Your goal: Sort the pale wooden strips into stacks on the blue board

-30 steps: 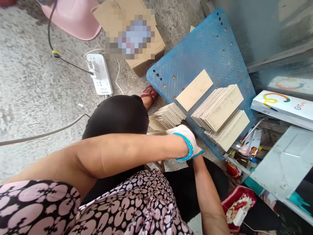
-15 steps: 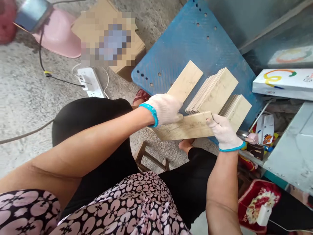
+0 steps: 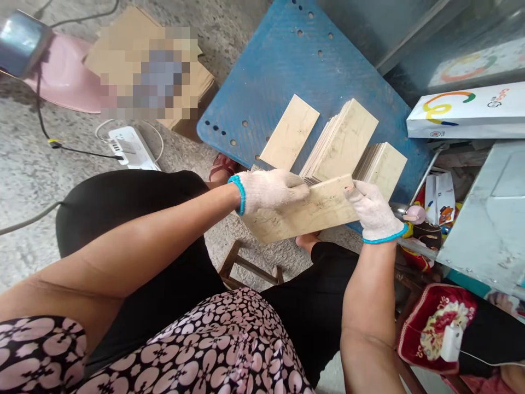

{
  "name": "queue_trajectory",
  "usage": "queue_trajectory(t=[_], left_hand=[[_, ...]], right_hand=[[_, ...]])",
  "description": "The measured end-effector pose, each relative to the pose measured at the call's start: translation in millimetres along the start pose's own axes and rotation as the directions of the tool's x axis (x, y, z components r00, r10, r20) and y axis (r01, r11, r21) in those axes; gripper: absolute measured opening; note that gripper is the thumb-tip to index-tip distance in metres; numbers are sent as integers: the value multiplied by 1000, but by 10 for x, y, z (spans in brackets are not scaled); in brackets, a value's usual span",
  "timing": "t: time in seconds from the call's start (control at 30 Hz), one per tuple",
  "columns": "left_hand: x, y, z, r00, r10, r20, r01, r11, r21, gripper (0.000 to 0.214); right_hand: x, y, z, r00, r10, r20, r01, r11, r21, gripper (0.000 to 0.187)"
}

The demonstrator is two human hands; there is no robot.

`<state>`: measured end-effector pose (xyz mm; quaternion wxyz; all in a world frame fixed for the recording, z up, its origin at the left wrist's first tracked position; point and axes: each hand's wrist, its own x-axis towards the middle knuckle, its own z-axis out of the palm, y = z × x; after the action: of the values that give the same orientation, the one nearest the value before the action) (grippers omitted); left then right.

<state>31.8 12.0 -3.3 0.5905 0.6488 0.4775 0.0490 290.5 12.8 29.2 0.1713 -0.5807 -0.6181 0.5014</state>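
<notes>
A pale thin wooden board [image 3: 303,213] is tilted above my lap at the near edge of a blue plastic tabletop [image 3: 266,71]. My right hand [image 3: 373,210], in a white knit glove with a blue cuff, grips the board's right end, thumb on the near face. My left hand [image 3: 273,190], gloved alike, lies flat across the board's upper part with its fingers stretched rightward. Beyond the board, a single board [image 3: 290,131], a larger stack of boards [image 3: 346,139] and a smaller stack [image 3: 385,164] rest on the tabletop.
A white printed box [image 3: 467,112] and a pale metal surface [image 3: 488,202] border the right side. On the floor at left are a power strip [image 3: 133,148], a cardboard box [image 3: 127,38] and a pink stool [image 3: 65,76]. A wooden stool [image 3: 254,268] stands below.
My left hand has slid across the board, and its fingers now lie flatter over the face. The single board beyond shows more fully. The view has shifted slightly right.
</notes>
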Motion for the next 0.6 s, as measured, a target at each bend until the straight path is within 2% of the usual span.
queue_trajectory(t=[0.1, 0.23, 0.33, 0.4, 0.43, 0.53, 0.6], left_hand=[[-63, 48, -25, 998, 60, -10, -61, 987, -149, 47], [-120, 91, -13, 997, 70, -28, -74, 982, -175, 48], [-129, 99, 67, 999, 38, -7, -39, 991, -131, 46], [-122, 106, 129, 999, 8, -38, -12, 996, -92, 43], [-113, 111, 154, 998, -2, -66, -3, 997, -76, 41], [-66, 115, 185, 989, -20, -149, 11, 998, -58, 38], [-28, 108, 163, 978, -35, -206, 20, 997, -75, 39]], right_hand=[[-42, 85, -24, 995, 38, -91, -28, 994, 109, 39], [-102, 174, -45, 972, 65, -225, -17, 978, 206, 34], [-117, 153, -41, 985, 49, -166, -22, 987, 159, 36], [-104, 113, -25, 995, 48, -90, -40, 995, 91, 39], [-92, 91, -13, 995, 47, -90, -40, 997, 72, 42], [-19, 38, 34, 969, 69, -239, -36, 990, 140, 48], [59, 20, 59, 916, 145, -374, -33, 956, 292, 53]])
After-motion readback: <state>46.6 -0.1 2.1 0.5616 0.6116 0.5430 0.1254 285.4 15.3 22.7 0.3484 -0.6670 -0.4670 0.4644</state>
